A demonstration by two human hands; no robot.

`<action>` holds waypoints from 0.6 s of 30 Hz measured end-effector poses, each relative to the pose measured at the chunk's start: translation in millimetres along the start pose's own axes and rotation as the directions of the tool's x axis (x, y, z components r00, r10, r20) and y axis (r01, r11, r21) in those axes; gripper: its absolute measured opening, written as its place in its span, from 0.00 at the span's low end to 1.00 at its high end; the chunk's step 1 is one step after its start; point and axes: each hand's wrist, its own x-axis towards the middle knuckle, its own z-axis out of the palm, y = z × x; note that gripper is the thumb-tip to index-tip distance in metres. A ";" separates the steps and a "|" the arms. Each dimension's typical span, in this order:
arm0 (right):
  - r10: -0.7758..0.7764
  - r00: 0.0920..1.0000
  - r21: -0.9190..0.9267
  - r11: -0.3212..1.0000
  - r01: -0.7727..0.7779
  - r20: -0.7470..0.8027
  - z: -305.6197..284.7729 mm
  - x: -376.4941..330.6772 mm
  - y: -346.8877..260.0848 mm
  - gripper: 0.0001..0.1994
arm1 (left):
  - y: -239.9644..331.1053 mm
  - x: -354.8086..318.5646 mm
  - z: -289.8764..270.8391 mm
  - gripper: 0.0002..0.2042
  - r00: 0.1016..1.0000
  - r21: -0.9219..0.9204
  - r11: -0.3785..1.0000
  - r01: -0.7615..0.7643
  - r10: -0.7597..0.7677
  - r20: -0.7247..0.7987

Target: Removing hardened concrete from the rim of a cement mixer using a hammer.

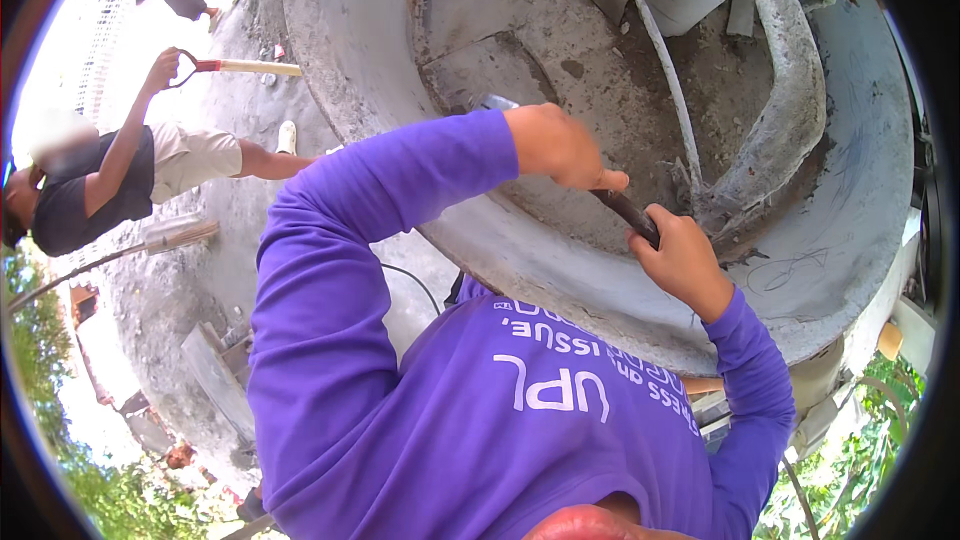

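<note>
Inside the mouth of the concrete mixer drum [600, 270], both hands grip one dark tool handle [628, 212]. The left hand [560, 148] wraps its fingers tight around the upper part, thumb along the shaft; the right hand [682, 260] closes around it just below, apparently for leverage. Beyond the fingertips the handle points toward the crusted mixing blade [790, 110]. Well apart, another person [110, 175] holds a shovel [240, 67].

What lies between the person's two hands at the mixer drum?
In the head view, a short stretch of dark tool handle spans the gap between the left hand and right hand, over the drum rim.
</note>
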 end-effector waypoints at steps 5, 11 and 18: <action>-0.005 0.996 -0.014 1.000 0.007 0.088 -12.7 4.9 4.1 0.13 | 2.1 -2.8 -2.2 0.39 0.992 -0.085 0.992 0.093 -0.086 0.092; -0.028 0.998 0.078 0.997 0.024 0.052 -3.0 1.9 8.1 0.13 | -6.6 7.9 7.8 0.37 0.996 -0.014 0.996 -0.092 0.092 -0.019; -0.015 0.994 0.148 0.989 -0.002 0.113 -10.1 -1.4 4.0 0.14 | 3.0 -15.8 -5.1 0.37 0.998 -0.073 0.996 -0.056 0.057 0.012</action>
